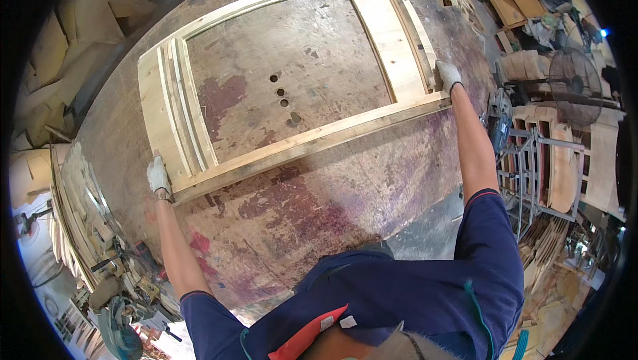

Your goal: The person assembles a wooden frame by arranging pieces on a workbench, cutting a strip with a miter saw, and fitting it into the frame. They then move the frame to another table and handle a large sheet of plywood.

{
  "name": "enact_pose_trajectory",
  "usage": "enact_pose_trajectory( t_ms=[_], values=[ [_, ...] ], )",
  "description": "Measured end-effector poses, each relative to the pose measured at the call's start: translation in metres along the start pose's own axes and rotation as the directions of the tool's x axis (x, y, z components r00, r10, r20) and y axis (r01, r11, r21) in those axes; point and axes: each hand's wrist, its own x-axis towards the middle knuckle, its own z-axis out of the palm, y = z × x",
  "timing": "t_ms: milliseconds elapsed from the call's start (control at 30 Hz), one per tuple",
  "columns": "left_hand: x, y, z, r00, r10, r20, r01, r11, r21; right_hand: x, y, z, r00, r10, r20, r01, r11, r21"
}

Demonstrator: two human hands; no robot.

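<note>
A large rectangular wooden frame [319, 138] lies tilted across a worn workbench [279, 210], its near rail running up toward the right. My left hand [158, 177], in a pale work glove, grips the frame's near left corner. At the near right corner, my right hand [448, 74], gloved too, is closed on the end of the frame; the board there hides part of its fingers. A wide pale board [392, 41] forms the right side, with a darker loose-looking strip [407, 24] along it. Several narrow strips [178, 94] run along the left side.
Three round holes [280, 92] show in the bench top inside the frame. Beyond the right bench edge are a blue power tool [498, 124], a metal rack [531, 174] and a fan [575, 88]. Sheet offcuts [80, 28] lie at the far left; tools clutter the lower left.
</note>
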Motion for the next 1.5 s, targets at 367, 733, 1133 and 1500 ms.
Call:
enact_pose_trajectory(
  t_ms=[367, 733, 1133, 1500],
  values=[
    [0.011, -0.071, -0.010, 0.989, 0.139, 0.057, -0.136, 0.989, -0.057, -0.068, -0.034, 0.000, 0.969, -0.248, -0.007, 0.213, 0.844, -0.493],
    [-0.034, -0.065, 0.012, 0.929, 0.293, -0.224, -0.271, 0.955, 0.124, -0.086, -0.023, 0.004, 0.962, -0.271, -0.036, 0.173, 0.707, -0.685],
    [-0.189, -0.202, -0.012, 0.964, 0.133, -0.230, -0.115, 0.989, 0.091, -0.268, 0.142, -0.073, 0.955, -0.269, -0.123, 0.137, 0.771, -0.622],
    [-0.245, -0.177, 0.121, 0.817, 0.511, 0.266, -0.549, 0.830, 0.092, -0.408, 0.285, -0.123, 0.899, -0.134, -0.418, -0.055, 0.911, -0.409]
  ],
)
